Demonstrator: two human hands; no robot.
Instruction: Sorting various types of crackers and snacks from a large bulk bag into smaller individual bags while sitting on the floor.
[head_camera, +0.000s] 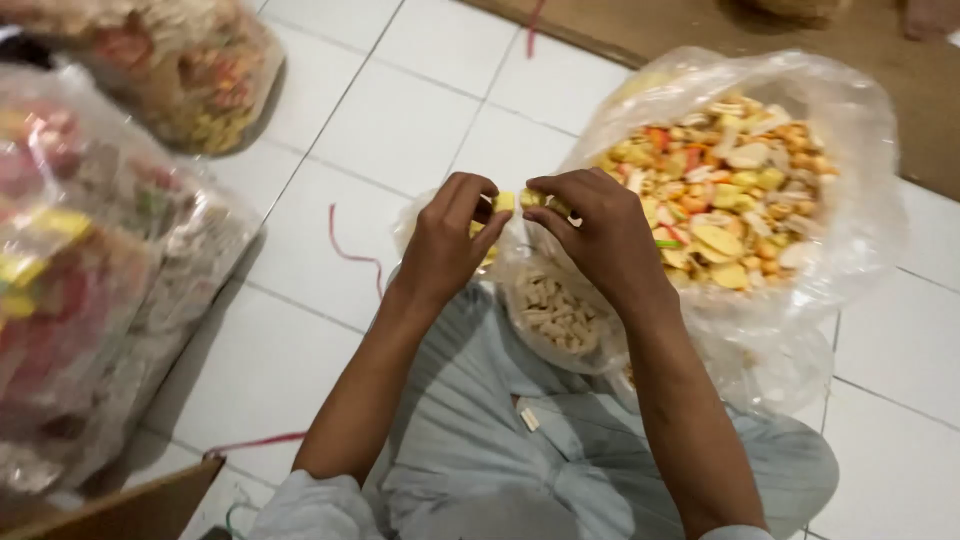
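Centre frame: left hand (450, 240) and right hand (598, 235) both pinched shut on small snack bag (556, 312); large open cracker bag (735, 190) just right.

The small bag (520, 235) my fingers pinch is thin clear plastic, glossy and crinkled. The big open bag (850, 230) of mixed crackers (725, 190) is the same shiny film; the crackers look dry and matt. The floor tiles (400, 120) are smooth, glazed white. My trousers (480, 430) are soft, matt striped cloth.
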